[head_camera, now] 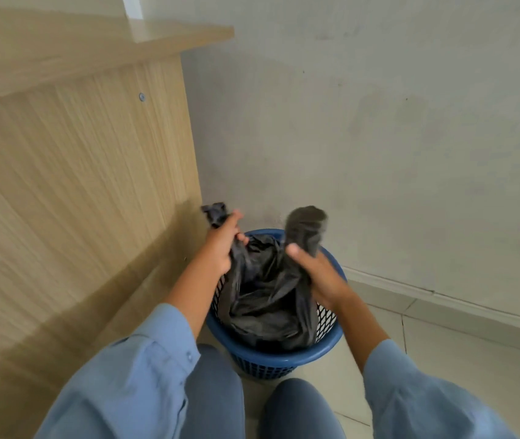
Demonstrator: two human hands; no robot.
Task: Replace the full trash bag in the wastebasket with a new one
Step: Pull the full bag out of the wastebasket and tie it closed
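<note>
Starting nearest the camera, two knees in grey-blue trousers (217, 397) were seen bent, flanked by light blue sleeves (144, 369). Beyond them, a blue mesh wastebasket (284, 356) was positioned on the tiled floor (461, 353), with a black trash bag (265, 299) seated inside it. One gathered bag corner was clenched by the left hand (222, 245) and the other by the right hand (318, 274), both raised above the rim. A wooden desk panel (78, 185) stood left; a pale wall (363, 137) lay behind.
</note>
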